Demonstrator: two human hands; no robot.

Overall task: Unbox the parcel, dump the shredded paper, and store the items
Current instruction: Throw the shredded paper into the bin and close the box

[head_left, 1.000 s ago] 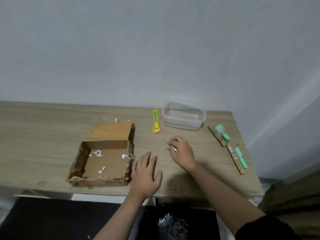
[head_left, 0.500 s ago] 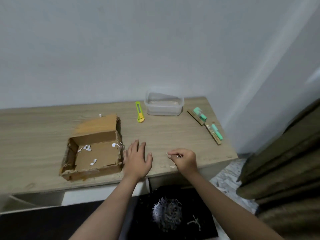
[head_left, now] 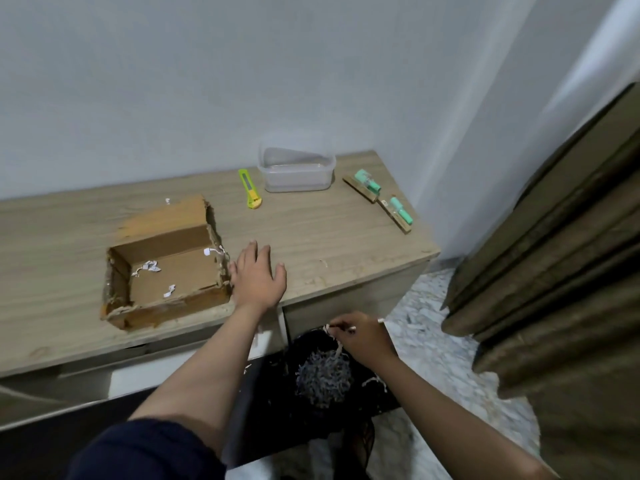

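wooden desk (head_left: 346, 237), olive curtain (head_left: 554, 271), white wall (head_left: 173, 81)

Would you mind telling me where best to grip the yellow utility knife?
Probably pinch the yellow utility knife across its long sides at mid-body, coming from above: it lies flat on the table, long axis running toward the wall, with free space either side.

One box (head_left: 166, 268), one cutter (head_left: 250, 188), one container (head_left: 297, 171), two packets (head_left: 367, 183).

Home room: wooden desk (head_left: 346, 233), curtain (head_left: 561, 254), tiled floor (head_left: 443, 348).
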